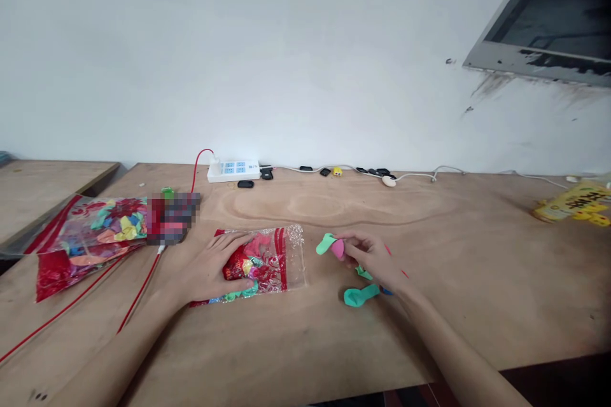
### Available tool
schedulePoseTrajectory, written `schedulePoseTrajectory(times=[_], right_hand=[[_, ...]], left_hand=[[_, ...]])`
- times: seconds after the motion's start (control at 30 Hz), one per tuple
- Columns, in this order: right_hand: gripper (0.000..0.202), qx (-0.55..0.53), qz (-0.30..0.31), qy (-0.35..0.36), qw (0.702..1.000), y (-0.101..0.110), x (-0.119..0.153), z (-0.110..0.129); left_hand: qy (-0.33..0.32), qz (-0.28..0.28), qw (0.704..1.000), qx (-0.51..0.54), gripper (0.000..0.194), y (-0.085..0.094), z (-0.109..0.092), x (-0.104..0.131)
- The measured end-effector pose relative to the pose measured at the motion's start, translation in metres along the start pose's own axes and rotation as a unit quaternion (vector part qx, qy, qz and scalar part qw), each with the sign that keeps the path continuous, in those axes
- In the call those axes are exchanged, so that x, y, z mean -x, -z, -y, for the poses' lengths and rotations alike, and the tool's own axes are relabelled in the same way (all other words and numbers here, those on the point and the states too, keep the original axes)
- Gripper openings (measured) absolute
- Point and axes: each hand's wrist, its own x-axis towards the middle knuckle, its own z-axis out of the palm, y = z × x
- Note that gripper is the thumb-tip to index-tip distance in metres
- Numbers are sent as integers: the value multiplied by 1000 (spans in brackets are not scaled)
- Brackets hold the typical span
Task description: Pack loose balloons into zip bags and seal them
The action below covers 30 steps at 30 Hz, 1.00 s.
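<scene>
A clear and red plastic bag (291,261) of colourful balloons lies on the wooden table, its transparent end towards the right. My left hand (210,270) rests spread over the bag's left part, thumb and fingers apart. Right of the bag, my right hand (365,254) pinches a pink balloon (338,249) and a light green balloon (326,243) just above the table. A teal balloon (360,296) lies below that hand. Another green balloon (363,273) and bits of blue and red show beside the wrist, partly hidden by it.
More balloon bags (114,222) lie at the left, next to a blurred dark object (179,216) with a red cable. A power strip (233,170), white cord and small black items line the wall. A yellow packet (575,201) lies at the far right.
</scene>
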Motion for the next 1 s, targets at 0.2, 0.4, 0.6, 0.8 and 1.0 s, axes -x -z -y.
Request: schedulePoseTrajectory(times=[0.2,0.4,0.6,0.8,1.0], right_hand=[[32,76,-92,81,989,2,-5,-19],[41,-18,-142,33,989,2,-6,-20],[37,30,-70,76,994,-10,3,-2],[37,236,87,184,950,-41,3,18],[37,328,235,312,860,-88,-37,24]], left_hand=[[-10,-18,1000,10,93,-5,5,1],[-8,-15,1000,6,92,-6,5,1],[-5,-4,1000,11,93,-7,6,1],[-9,-4,1000,28,94,-9,8,1],[-20,-18,999,45,96,-10,8,1]])
